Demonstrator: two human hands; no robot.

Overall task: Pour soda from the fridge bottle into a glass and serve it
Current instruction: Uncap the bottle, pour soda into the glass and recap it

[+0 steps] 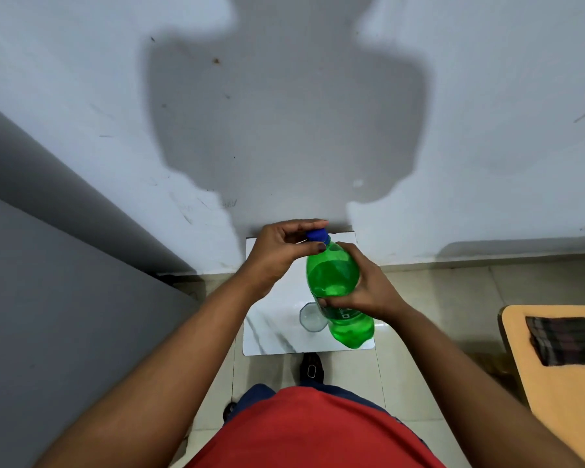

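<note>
A green soda bottle (pixel 333 278) with a blue cap (pixel 317 235) is held above a small white marble-patterned table (pixel 271 329). My right hand (pixel 368 285) wraps around the bottle's middle from the right. My left hand (pixel 281 255) pinches the blue cap between thumb and fingers. A clear empty glass (pixel 309 317) stands on the table just left of the bottle's lower part, which partly hides it.
The grey side of a fridge (pixel 48 298) fills the left. A white wall stands right behind the table. At the right edge is an orange-topped table (pixel 554 400) with a dark folded cloth (pixel 566 339). The floor is tiled; my foot (pixel 312 366) shows below the table.
</note>
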